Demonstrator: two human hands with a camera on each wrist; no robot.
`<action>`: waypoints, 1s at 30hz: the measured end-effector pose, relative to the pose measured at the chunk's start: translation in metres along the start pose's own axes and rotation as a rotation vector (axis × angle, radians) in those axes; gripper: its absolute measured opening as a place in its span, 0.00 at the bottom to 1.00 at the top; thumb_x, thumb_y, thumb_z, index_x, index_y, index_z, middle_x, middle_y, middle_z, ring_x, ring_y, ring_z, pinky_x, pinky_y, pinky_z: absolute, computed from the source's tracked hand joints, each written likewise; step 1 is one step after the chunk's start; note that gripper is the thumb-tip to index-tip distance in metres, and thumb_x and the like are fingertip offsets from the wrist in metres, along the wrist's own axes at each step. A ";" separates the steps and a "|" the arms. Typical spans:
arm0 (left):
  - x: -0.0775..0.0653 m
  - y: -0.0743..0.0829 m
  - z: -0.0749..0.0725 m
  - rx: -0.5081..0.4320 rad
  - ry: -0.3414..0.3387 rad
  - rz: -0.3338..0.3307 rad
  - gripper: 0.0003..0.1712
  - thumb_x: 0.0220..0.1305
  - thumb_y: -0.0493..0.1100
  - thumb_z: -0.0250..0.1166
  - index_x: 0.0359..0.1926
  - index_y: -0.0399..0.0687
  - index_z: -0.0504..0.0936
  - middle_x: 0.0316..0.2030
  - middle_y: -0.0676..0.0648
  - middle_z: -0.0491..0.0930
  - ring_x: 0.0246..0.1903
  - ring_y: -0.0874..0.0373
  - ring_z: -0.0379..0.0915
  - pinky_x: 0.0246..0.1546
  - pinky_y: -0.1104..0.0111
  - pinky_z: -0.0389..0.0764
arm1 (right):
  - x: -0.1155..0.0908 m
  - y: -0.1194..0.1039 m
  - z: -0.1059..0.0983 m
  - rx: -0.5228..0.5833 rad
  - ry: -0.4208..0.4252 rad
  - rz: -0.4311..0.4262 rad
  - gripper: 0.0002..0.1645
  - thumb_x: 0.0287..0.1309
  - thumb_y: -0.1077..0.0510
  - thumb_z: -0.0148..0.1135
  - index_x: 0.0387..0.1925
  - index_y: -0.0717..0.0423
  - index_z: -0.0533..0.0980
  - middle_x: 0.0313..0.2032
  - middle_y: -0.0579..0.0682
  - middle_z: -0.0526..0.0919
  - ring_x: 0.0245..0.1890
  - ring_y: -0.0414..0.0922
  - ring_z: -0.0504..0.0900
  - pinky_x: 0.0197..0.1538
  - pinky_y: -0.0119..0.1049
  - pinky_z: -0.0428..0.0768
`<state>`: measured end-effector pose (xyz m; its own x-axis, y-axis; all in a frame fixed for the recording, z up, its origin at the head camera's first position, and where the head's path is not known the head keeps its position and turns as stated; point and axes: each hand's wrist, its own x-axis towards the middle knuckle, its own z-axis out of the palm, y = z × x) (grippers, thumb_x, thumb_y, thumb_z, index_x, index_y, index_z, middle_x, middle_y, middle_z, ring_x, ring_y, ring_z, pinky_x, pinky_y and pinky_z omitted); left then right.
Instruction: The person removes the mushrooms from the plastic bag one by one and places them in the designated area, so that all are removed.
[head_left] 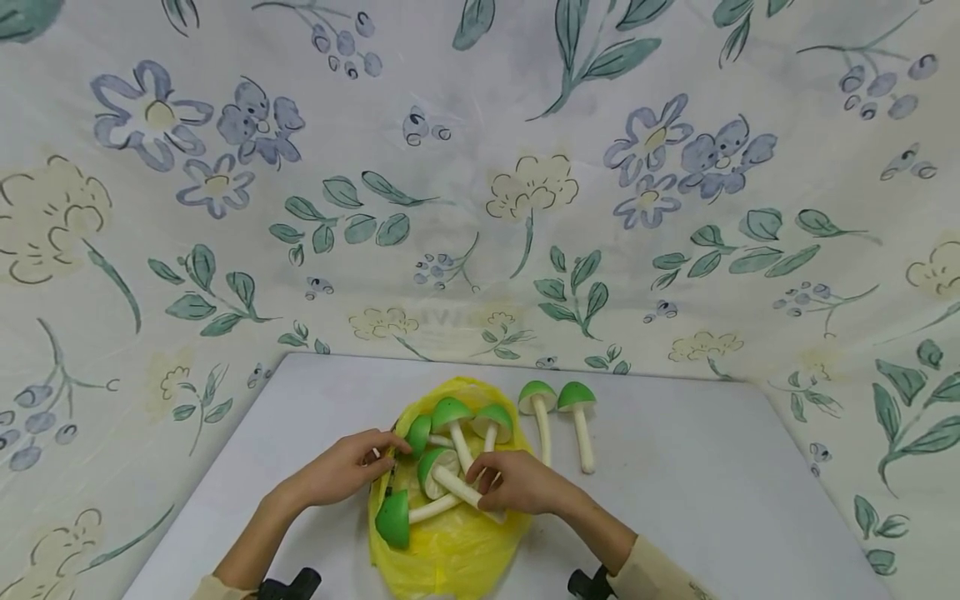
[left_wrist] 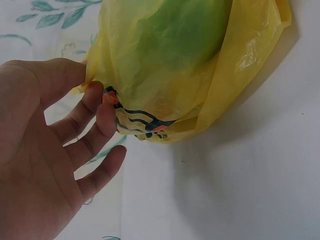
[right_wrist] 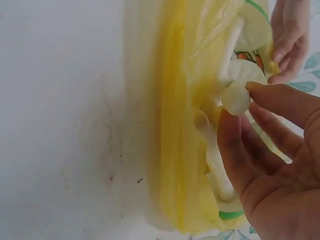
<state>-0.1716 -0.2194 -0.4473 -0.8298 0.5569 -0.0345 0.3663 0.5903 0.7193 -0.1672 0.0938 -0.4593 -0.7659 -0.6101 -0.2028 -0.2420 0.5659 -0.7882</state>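
A yellow plastic bag (head_left: pixel 450 562) lies on the white table, with several toy mushrooms with green caps and white stems in its mouth. My right hand (head_left: pixel 517 483) pinches the stem end of one mushroom (head_left: pixel 441 472) between thumb and fingertip; its cap points away to the left. In the right wrist view that stem end (right_wrist: pixel 235 99) shows round and pale between the fingers. At the bag's left rim is my left hand (head_left: pixel 348 465), its thumb and forefinger pinching the plastic. Through the film in the left wrist view, a green cap (left_wrist: pixel 185 35) shows.
Two more mushrooms, one (head_left: pixel 538 408) beside the bag and another (head_left: pixel 579 421) to its right, lie on the white table (head_left: pixel 675 500). Behind the table stands a floral cloth (head_left: pixel 465 275). Dark wrist mounts (head_left: pixel 288 585) show at the lower edge.
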 end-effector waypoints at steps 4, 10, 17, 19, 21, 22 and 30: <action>0.000 -0.001 0.000 -0.004 0.002 -0.003 0.14 0.75 0.39 0.56 0.57 0.45 0.81 0.51 0.43 0.80 0.41 0.58 0.72 0.40 0.69 0.77 | -0.001 0.000 -0.001 0.015 -0.004 0.002 0.15 0.57 0.62 0.71 0.46 0.48 0.82 0.35 0.42 0.84 0.34 0.36 0.80 0.34 0.30 0.79; -0.001 -0.002 0.000 -0.019 0.001 -0.018 0.14 0.76 0.40 0.56 0.58 0.45 0.80 0.53 0.42 0.80 0.40 0.58 0.73 0.38 0.69 0.77 | -0.002 0.004 0.001 0.064 -0.001 -0.036 0.16 0.57 0.66 0.68 0.45 0.47 0.83 0.37 0.47 0.83 0.34 0.37 0.78 0.35 0.30 0.77; -0.002 -0.004 0.000 -0.019 0.004 -0.028 0.14 0.76 0.40 0.56 0.57 0.45 0.81 0.53 0.43 0.80 0.38 0.58 0.73 0.37 0.69 0.77 | -0.004 0.006 0.002 0.155 0.001 -0.053 0.18 0.57 0.68 0.66 0.47 0.49 0.83 0.37 0.48 0.82 0.33 0.39 0.78 0.33 0.29 0.76; -0.002 -0.003 0.000 -0.021 0.005 -0.029 0.14 0.76 0.39 0.56 0.57 0.45 0.81 0.53 0.43 0.80 0.38 0.57 0.73 0.37 0.69 0.77 | -0.004 0.007 0.003 0.175 0.007 -0.049 0.18 0.57 0.68 0.67 0.48 0.49 0.82 0.37 0.47 0.81 0.33 0.40 0.78 0.33 0.30 0.76; -0.002 -0.003 0.000 -0.020 0.006 -0.029 0.14 0.76 0.39 0.56 0.57 0.45 0.81 0.52 0.43 0.80 0.38 0.57 0.72 0.37 0.69 0.77 | -0.004 0.007 0.003 0.195 0.014 -0.043 0.18 0.56 0.69 0.67 0.47 0.50 0.82 0.37 0.47 0.81 0.33 0.40 0.78 0.33 0.30 0.75; -0.002 -0.003 0.000 -0.019 0.007 -0.029 0.14 0.76 0.39 0.56 0.57 0.45 0.81 0.52 0.43 0.80 0.38 0.57 0.72 0.37 0.69 0.77 | -0.003 0.008 0.003 0.206 0.016 -0.039 0.18 0.56 0.69 0.67 0.47 0.51 0.82 0.37 0.47 0.81 0.33 0.41 0.78 0.33 0.30 0.75; -0.001 -0.003 0.000 -0.018 0.004 -0.017 0.14 0.76 0.39 0.56 0.57 0.46 0.81 0.51 0.44 0.80 0.40 0.56 0.71 0.38 0.69 0.77 | -0.004 0.009 0.002 0.282 0.001 -0.030 0.17 0.59 0.69 0.64 0.48 0.53 0.80 0.39 0.49 0.80 0.32 0.42 0.78 0.34 0.32 0.77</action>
<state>-0.1719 -0.2216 -0.4496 -0.8375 0.5446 -0.0445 0.3442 0.5891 0.7310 -0.1655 0.1002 -0.4671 -0.7615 -0.6235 -0.1770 -0.0890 0.3711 -0.9243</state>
